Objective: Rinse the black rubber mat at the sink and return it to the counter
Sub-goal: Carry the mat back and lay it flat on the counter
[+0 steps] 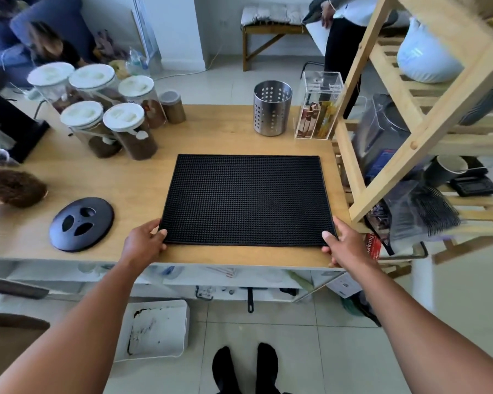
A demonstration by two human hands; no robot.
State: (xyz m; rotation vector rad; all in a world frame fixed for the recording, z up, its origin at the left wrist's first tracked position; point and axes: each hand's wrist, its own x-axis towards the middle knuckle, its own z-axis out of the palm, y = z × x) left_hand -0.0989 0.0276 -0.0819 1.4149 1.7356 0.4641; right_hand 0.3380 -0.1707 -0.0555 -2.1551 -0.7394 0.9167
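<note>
Gripping the black rubber mat at its two near corners, I have it lying flat on the wooden counter, its near edge just back from the counter's front lip. My left hand pinches the near left corner, the thumb lying on top of the studded surface and the other fingers curled along the mat's side edge. My right hand clamps the near right corner the same way, thumb on top, the rest of the fingers tucked under or beside the edge where I cannot see them fully.

Beyond my left fingers, a black oval lid with three holes rests on the counter, apart from the mat. Farther out on that side stands a cluster of white-lidded jars holding brown contents. Straight ahead past the mat's far edge stands a perforated steel utensil holder, and just beside it a clear acrylic box of sachets. To the outside of my right fingers rises a wooden shelf unit, close to the mat's right edge.
</note>
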